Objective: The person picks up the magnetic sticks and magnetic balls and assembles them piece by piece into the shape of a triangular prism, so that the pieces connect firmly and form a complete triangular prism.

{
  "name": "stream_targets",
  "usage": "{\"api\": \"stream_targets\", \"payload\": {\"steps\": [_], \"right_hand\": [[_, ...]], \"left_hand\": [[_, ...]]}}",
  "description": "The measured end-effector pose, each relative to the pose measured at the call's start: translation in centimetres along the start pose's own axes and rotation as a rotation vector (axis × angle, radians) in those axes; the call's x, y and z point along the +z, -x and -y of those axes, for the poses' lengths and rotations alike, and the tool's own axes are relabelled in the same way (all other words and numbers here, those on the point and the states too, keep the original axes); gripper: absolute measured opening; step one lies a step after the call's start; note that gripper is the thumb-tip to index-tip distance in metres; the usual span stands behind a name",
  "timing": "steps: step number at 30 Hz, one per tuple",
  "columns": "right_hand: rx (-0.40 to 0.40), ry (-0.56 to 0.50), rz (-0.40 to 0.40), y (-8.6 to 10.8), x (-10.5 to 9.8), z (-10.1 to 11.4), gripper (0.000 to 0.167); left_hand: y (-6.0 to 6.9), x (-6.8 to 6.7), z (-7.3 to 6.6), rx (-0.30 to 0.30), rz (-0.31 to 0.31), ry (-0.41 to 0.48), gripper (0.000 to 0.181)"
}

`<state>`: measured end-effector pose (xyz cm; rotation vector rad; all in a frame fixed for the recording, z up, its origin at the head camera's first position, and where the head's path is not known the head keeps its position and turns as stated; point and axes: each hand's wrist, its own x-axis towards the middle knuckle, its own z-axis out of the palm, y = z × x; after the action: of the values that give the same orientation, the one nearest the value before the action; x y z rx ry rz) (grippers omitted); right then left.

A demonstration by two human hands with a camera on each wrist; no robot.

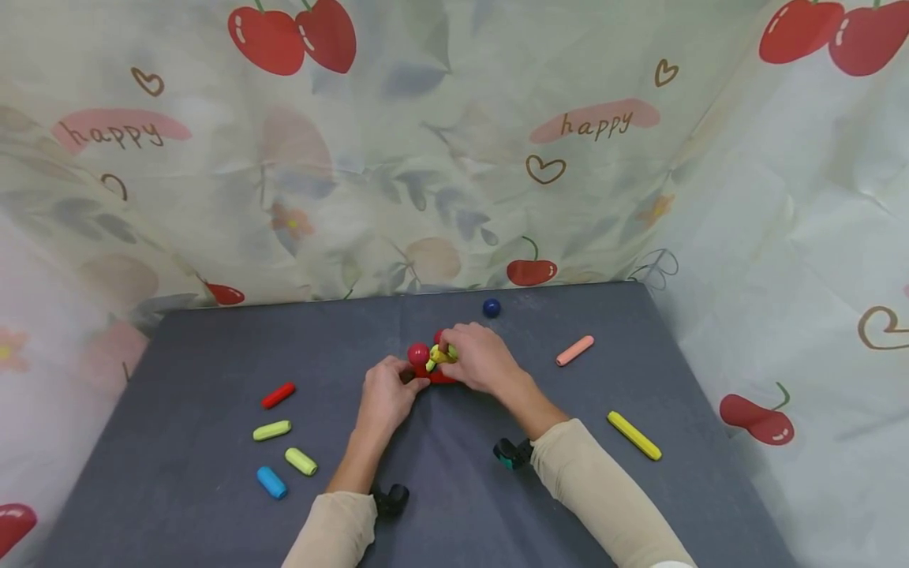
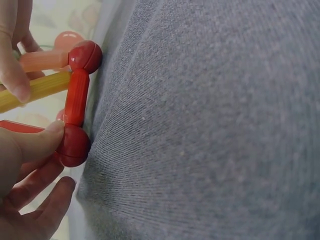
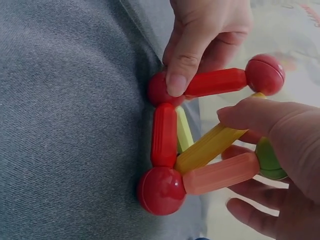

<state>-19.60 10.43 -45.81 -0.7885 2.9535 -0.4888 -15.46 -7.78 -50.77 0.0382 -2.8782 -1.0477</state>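
A frame of magnetic rods and balls stands on the dark cloth between the hands. My left hand (image 1: 387,390) pinches a red ball (image 2: 74,146) at a lower corner. From that ball one red rod (image 3: 164,135) runs along the cloth to a second red ball (image 3: 161,191), and another red rod (image 3: 217,82) rises to a third red ball (image 3: 266,74). My right hand (image 1: 483,359) pinches a slanting yellow rod (image 3: 210,145), its thumb on top. Beside it a salmon rod (image 3: 221,173) joins a green ball (image 3: 271,159), partly hidden by the right fingers. A pale green rod (image 3: 184,131) shows behind.
To the left lie a loose red rod (image 1: 278,395), two pale green rods (image 1: 272,430) and a blue rod (image 1: 271,482). A dark blue ball (image 1: 491,308) sits near the back edge. Rightward are a salmon rod (image 1: 574,350) and a long yellow rod (image 1: 634,435).
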Motion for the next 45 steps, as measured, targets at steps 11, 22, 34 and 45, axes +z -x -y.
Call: {"api": "stream_targets", "payload": {"steps": [11, 22, 34, 45], "right_hand": [[-0.026, 0.02, 0.021, -0.3, 0.2, 0.0, 0.03], [0.071, -0.467, 0.064, 1.9, 1.2, -4.1, 0.04], [0.109, -0.543, -0.01, 2.5, 4.3, -6.0, 0.016], [0.102, -0.575, -0.026, 2.9, 4.7, -6.0, 0.015]], "left_hand": [[-0.1, 0.0, -0.1, 0.024, -0.021, -0.013, 0.019], [0.0, -0.2, 0.0, -0.021, 0.009, 0.015, 0.021], [-0.2, 0.1, 0.1, -0.051, 0.024, 0.024, 0.025], [-0.1, -0.1, 0.0, -0.069, 0.035, 0.022, 0.027]]}}
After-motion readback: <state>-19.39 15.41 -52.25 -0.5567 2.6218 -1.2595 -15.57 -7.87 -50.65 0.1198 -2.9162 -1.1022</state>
